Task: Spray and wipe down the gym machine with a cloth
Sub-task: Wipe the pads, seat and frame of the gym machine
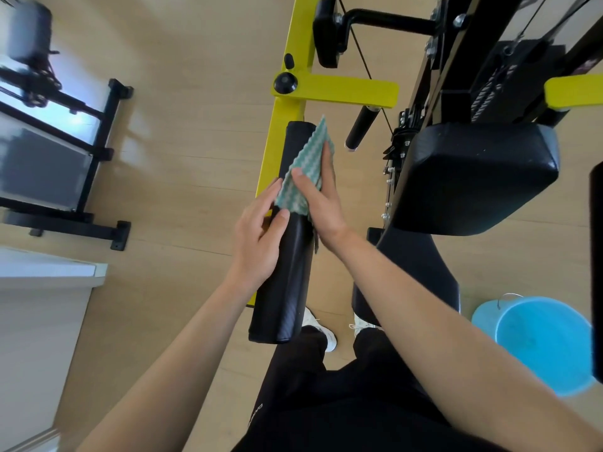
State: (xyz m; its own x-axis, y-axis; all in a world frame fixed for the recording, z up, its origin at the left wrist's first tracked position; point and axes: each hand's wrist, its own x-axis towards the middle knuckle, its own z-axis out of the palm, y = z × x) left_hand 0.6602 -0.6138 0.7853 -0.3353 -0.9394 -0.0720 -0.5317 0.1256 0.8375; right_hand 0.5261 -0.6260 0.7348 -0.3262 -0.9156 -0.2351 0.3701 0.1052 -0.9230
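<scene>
Blue bucket (535, 347) on the floor at my right; contents indiscernible. My right hand (321, 203) presses the green-white cloth (305, 168) onto the long black pad (287, 243), fingers closed on it. My left hand (261, 236) grips the pad. The black seat pad (473, 177) stands just right.

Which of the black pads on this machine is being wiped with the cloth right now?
The long narrow pad on the yellow arm: both hands press the green cloth on it. The wide pad to its right sits untouched.

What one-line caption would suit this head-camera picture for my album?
Both hands, left hand and right hand, press a green-and-white cloth on a black arm pad.
</scene>
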